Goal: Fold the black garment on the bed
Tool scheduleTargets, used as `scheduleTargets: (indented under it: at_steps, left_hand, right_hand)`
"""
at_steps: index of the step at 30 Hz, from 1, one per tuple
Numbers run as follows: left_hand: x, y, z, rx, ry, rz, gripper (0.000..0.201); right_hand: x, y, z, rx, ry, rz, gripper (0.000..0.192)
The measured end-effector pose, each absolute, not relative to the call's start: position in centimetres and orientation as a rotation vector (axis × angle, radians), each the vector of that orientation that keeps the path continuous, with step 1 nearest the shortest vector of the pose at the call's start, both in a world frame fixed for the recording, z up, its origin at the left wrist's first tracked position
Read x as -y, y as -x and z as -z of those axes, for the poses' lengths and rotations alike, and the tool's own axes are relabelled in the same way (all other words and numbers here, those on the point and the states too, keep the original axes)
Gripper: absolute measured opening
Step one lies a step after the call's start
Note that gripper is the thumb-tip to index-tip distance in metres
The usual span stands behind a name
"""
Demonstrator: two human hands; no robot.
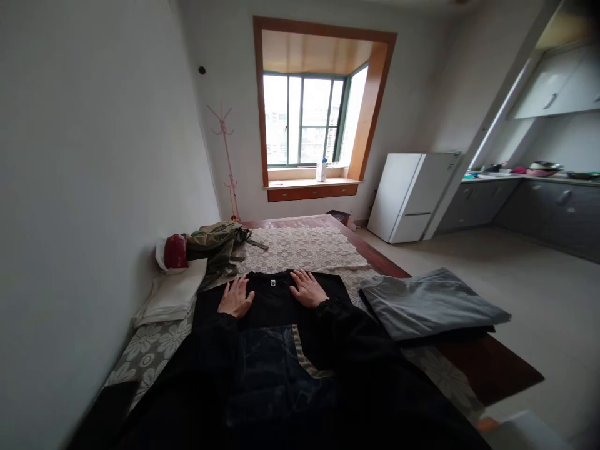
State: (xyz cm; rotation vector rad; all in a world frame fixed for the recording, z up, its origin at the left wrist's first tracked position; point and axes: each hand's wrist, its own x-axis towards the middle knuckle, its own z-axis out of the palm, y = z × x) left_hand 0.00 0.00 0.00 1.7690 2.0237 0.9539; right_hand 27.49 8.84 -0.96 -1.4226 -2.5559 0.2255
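Now, everything is placed from the black shirt in front of you, going left to right.
Red item: a red thing (175, 251) sits on a white pillow (173, 292), well left of the shirt, against the wall.
Green clothing: a crumpled camouflage garment (218, 245) lies just beyond the shirt's upper left corner.
Left hand: your left hand (235, 297) lies flat on the shirt's left shoulder, fingers spread and apart, palm down, gripping nothing.
Shirt: the black shirt (274, 300) is spread flat on the lace bedspread (300, 249), collar toward the window, its lower part under your dark sleeves.
Right hand: your right hand (308, 289) presses flat on the shirt's right shoulder, fingers apart, closed on nothing.
Grey pile: folded grey clothes (429, 302) lie just right of the shirt, near the bed edge.
Fridge: a white fridge (412, 197) stands far beyond and right of the shirt.
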Motion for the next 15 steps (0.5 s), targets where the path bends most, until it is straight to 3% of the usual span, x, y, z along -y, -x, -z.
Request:
scheduleTargets:
  at_steps: [6, 15]
  left_hand:
    - [-0.3, -0.1, 0.2, -2.099, -1.894, -0.698, 0.063]
    - [0.1, -0.2, -0.4, -2.191, -1.968, -0.477, 0.069]
  right_hand:
    - [-9.0, -27.5, 0.8, 2.583, 1.472, -0.244, 0.075]
    - [-8.5, -26.8, -0.4, 2.555, 1.544, -0.297, 0.078]
